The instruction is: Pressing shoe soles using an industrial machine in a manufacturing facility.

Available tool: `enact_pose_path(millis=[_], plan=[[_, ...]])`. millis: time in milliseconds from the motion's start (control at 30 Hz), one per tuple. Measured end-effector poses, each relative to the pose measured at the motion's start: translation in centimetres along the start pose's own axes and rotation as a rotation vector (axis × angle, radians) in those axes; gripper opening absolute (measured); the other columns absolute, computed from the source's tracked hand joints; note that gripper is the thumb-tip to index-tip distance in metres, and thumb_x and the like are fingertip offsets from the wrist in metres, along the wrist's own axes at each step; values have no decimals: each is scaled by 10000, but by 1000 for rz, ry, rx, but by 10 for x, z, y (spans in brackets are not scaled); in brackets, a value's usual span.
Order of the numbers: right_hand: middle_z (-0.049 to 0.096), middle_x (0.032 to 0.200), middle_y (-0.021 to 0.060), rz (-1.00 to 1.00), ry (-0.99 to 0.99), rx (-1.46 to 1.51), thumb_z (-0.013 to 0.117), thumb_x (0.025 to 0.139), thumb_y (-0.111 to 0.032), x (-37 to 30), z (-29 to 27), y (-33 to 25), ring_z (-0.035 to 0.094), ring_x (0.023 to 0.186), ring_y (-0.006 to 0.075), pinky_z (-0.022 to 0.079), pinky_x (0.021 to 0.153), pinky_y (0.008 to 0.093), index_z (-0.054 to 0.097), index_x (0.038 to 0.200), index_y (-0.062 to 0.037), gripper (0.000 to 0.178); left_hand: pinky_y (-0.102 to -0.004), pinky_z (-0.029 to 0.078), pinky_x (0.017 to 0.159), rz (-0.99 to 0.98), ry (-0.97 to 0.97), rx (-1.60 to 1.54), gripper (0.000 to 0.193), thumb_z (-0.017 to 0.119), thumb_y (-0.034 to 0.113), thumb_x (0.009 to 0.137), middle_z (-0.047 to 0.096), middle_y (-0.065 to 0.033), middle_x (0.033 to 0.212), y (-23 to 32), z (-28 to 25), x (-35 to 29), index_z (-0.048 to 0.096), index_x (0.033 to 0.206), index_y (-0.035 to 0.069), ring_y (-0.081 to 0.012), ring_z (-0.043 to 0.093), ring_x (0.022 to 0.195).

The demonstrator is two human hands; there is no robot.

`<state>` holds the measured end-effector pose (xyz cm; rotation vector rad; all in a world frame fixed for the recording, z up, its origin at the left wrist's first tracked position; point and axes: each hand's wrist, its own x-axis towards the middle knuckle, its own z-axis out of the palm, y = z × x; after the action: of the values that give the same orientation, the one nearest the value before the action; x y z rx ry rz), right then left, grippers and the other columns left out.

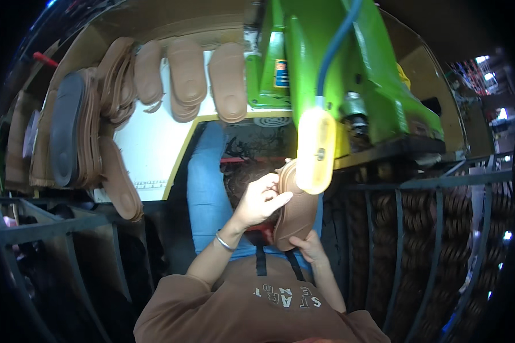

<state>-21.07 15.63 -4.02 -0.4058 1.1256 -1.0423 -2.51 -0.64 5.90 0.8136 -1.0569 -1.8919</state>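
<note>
A brown insole (298, 220) is held up in front of my lap, below the green machine. My left hand (263, 200) has its fingertips and thumb at the insole's upper left edge. The near end sits in my right hand (310, 247), the thumb lying on top. A lit yellow lamp (317, 143) covers part of the insole's far end. Thin ragged bits show along that far edge. Scraps and dark trimmings (252, 177) lie below, between my knees.
More brown insoles (187, 71) lie in piles on a white tabletop (151, 148), with a grey insole (67, 128) at the left. The green machine (349, 63) carries a blue cable (329, 54). Metal racks stand at the left and right; the right rack (429, 228) is loaded with brown pieces.
</note>
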Motion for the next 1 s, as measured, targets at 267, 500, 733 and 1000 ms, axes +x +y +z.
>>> enact_pose_path(millis=[267,500,733,1000], plan=[[560,1190,116,25,-157,-82,726,770,-61,-16,24,7,539,1083,187,452,917,307,460,1252,20,556,-185,309,482,-13,19,568,157,713,144,792,483,79,620,3,36,15,642,884,39,2,368,542],[556,1191,110,-8,-175,-53,723,767,-62,-22,30,-6,532,1078,179,452,900,302,456,1255,22,562,-153,358,517,259,123,365,109,706,64,795,585,42,687,0,53,22,649,862,-1,-2,454,575],[635,1035,114,-194,130,90,705,661,15,-60,-17,-30,617,908,175,481,837,296,547,1115,69,484,-198,495,688,84,137,150,209,667,-22,800,650,-67,885,-8,40,1,609,999,-50,-81,601,780],[573,1051,112,-624,548,164,613,791,1,-45,-41,-129,570,971,181,471,864,299,483,1092,-3,327,-239,506,772,77,70,126,293,644,-38,807,640,-96,962,-6,43,0,568,1088,-67,-119,613,846]])
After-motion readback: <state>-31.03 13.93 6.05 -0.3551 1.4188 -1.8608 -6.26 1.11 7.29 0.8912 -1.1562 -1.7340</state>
